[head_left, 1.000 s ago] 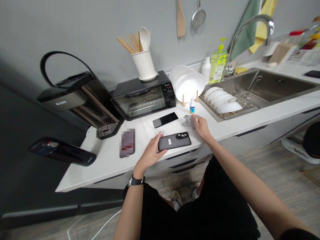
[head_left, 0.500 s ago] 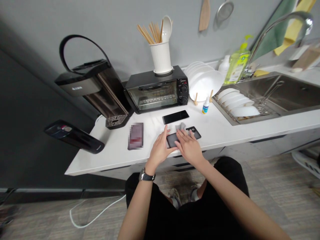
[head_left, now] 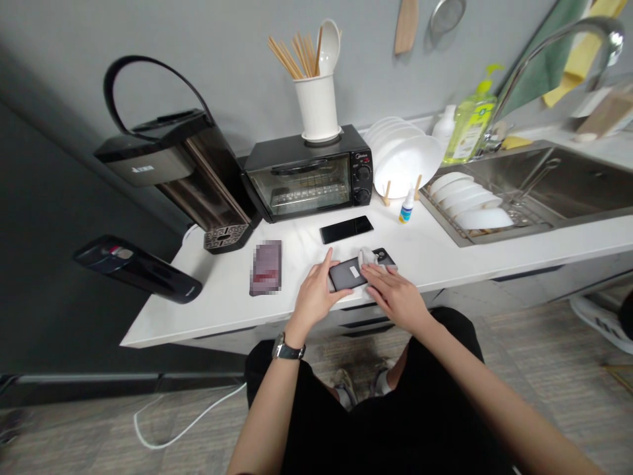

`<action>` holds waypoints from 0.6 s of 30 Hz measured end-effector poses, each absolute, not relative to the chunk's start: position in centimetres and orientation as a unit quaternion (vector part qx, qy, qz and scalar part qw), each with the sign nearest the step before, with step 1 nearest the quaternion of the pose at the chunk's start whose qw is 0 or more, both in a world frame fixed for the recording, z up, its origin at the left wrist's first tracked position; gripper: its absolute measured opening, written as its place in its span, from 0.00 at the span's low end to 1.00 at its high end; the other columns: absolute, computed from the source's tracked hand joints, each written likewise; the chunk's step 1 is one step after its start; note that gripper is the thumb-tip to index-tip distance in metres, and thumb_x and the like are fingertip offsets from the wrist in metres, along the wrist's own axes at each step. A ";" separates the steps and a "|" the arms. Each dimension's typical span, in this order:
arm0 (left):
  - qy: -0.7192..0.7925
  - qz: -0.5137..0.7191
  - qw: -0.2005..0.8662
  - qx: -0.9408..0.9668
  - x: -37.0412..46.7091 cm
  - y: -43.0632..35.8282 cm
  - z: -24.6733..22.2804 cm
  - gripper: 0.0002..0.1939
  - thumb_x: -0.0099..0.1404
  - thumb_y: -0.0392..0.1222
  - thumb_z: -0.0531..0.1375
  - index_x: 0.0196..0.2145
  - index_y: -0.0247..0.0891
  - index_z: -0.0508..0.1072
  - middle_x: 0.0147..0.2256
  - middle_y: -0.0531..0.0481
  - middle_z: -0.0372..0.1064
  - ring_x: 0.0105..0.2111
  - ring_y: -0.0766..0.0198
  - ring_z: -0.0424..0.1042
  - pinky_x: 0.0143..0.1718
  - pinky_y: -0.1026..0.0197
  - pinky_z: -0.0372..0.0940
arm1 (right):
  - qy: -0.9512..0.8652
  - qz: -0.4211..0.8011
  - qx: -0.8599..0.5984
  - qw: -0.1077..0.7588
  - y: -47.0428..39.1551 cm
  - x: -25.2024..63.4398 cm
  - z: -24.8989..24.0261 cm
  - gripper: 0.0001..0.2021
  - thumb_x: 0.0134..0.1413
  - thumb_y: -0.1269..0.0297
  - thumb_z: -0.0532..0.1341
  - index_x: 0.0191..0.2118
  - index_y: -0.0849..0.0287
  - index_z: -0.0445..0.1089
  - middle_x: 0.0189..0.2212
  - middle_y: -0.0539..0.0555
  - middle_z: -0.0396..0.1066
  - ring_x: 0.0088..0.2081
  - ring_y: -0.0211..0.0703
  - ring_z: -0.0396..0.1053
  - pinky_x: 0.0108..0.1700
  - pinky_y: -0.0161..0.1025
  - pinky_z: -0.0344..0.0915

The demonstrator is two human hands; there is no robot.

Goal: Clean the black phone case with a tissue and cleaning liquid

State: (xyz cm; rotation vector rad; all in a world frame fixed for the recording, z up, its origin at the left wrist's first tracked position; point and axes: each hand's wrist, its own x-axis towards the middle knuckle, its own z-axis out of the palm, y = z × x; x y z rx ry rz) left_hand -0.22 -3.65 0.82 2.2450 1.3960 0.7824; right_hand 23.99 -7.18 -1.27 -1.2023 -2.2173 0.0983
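Note:
A dark smartphone [head_left: 346, 274] lies back side up near the counter's front edge, its camera bump at the right end and a small pale label on its back. My left hand [head_left: 314, 290] grips its left end, thumb along the near side and index finger pointing up past the far corner. Under the fingers of my right hand [head_left: 395, 297] a light grey cloth [head_left: 366, 256] is pressed on the phone's right half; part of the cloth is hidden. Beyond them rests a second black phone [head_left: 347, 229], screen up. A small spray bottle [head_left: 406, 206] stands to the right.
A blurred-out purple packet [head_left: 266, 267] lies left, near a dark thermos [head_left: 138, 269] and a water dispenser [head_left: 188, 171]. Behind are a toaster oven [head_left: 309, 181], a utensil holder [head_left: 316, 105] and plates [head_left: 403, 165]. At right is a sink [head_left: 564, 185] with bowls.
My right hand has slid right along the phone with the cloth, uncovering the pale label on the phone's back. My left hand stays at the phone's left end.

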 end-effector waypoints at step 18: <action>0.487 0.293 0.190 0.801 -0.4 -3.5 0.4 0.48 0.70 0.34 0.58 0.77 0.43 0.35 0.67 0.36 0.61 0.66 0.48 0.64 0.65 0.45 0.63 | -0.793 0.030 -0.510 0.332 -5.1 14.2 -0.8 0.22 0.74 0.69 0.48 0.64 0.71 0.70 0.62 0.70 0.71 0.66 0.57 0.68 0.69 0.57 0.63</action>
